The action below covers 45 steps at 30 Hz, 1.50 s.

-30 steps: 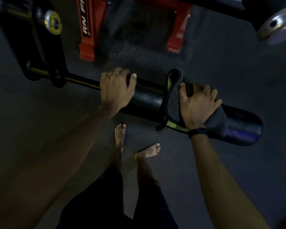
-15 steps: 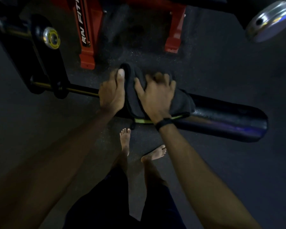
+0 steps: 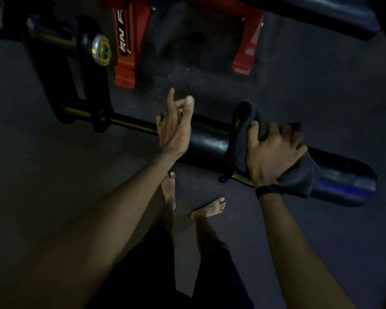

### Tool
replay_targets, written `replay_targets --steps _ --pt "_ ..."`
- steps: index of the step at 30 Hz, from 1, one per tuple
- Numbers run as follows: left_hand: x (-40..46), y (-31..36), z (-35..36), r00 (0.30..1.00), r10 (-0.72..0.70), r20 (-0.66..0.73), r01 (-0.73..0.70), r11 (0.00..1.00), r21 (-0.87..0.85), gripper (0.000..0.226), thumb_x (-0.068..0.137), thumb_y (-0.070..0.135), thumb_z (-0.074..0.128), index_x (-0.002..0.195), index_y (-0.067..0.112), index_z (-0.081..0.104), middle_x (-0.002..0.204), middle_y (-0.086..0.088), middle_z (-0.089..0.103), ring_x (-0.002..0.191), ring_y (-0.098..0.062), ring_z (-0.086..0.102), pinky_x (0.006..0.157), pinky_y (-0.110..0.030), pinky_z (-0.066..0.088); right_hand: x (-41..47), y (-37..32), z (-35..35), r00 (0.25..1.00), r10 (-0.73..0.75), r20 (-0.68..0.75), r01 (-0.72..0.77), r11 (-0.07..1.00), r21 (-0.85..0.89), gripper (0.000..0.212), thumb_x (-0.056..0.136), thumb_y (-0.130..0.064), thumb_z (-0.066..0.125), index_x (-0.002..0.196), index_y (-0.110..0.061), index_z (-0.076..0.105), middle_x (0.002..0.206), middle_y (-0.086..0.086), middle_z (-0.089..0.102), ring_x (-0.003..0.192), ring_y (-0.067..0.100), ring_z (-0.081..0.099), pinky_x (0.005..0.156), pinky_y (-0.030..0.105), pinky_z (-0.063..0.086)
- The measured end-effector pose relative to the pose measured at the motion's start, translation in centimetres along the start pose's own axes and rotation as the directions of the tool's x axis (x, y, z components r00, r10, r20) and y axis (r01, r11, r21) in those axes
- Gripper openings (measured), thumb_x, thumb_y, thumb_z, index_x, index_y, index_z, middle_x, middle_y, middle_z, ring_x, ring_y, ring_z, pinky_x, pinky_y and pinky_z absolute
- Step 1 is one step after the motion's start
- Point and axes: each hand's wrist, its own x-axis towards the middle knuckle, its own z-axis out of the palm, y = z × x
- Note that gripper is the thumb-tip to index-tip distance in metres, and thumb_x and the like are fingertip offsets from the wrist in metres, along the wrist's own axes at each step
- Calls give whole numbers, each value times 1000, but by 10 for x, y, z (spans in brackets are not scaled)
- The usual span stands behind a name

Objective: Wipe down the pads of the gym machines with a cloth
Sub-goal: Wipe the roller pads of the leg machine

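Observation:
A long black roller pad (image 3: 210,141) runs across the middle of the head view on a dark bar. A dark grey cloth (image 3: 239,139) with a yellow-green edge is draped over the pad's right half. My right hand (image 3: 272,152) lies on top of the cloth, fingers curled over it and the pad. My left hand (image 3: 175,126) hovers at the pad's left end with fingers loosely spread, holding nothing. Whether it touches the pad is unclear.
The bar leads left into a black machine arm (image 3: 60,70) with a silver and yellow pivot cap (image 3: 101,50). Red frame feet (image 3: 125,63) stand behind on the dark rubber floor. My bare feet (image 3: 207,208) stand below the pad. A dark padded bench (image 3: 321,14) crosses the top right.
My right hand slid the cloth from the pad's left end back toward the right. My left hand let go of the pad and lifted off it, fingers spread.

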Motion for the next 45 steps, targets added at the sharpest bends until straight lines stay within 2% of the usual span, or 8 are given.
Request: replay_targets --steps 4,8,13,17,20,26,34,45 --pt "15 -11 -2 995 -98 -15 91 963 -255 108 80 86 25 157 11 22 124 37 53 128 6 45 117 -35 26 -31 -97 4 970 -242 1 242 967 75 45 96 -53 45 97 -16 72 100 12 66 100 33 56 85 45 34" --pt "22 -25 -8 986 -166 0 155 917 -367 107 87 83 35 148 -4 27 151 -23 38 141 -34 39 116 -50 35 -37 -132 7 955 -296 22 292 949 116 47 96 -55 45 98 -16 70 96 11 63 93 32 55 81 46 38" --pt "23 -8 -12 976 -203 80 218 881 -420 105 84 87 25 156 12 29 158 -12 37 143 -24 39 121 -49 28 -23 -91 6 925 -380 -4 376 913 156 47 95 -55 46 94 -16 72 94 11 66 95 33 58 82 45 39" --pt "17 2 -6 990 -137 35 129 975 180 77 98 69 25 152 15 37 135 -8 57 129 -28 51 108 -41 34 8 -4 2 970 -242 15 241 968 65 49 93 -54 49 85 -10 70 93 18 66 94 39 59 81 46 42" --pt "10 -3 -1 1000 15 -4 -9 801 599 59 102 55 40 131 7 60 118 -15 69 116 -30 60 102 -41 37 37 64 -6 991 -94 100 97 995 -28 61 90 -59 41 91 -5 69 99 25 64 100 44 54 86 50 39" --pt "7 -25 2 965 258 -44 -174 757 630 65 98 51 28 114 3 70 111 -16 73 122 -30 59 109 -49 35 54 49 -5 979 61 193 -51 997 -58 70 87 -61 37 99 0 70 109 25 65 113 40 49 100 51 29" --pt "5 -43 3 912 380 -156 -231 788 570 68 107 36 12 105 1 70 108 -15 72 119 -33 59 106 -55 37 3 -130 10 899 -394 192 376 918 124 41 93 -51 44 89 -18 68 96 4 66 98 25 52 91 44 31" --pt "2 -52 1 860 496 -122 -347 743 572 53 102 40 33 121 2 66 119 -13 70 125 -30 56 108 -50 33 75 87 -5 960 -35 277 54 997 -58 74 79 -64 27 100 -11 73 109 18 67 109 38 52 92 46 34"
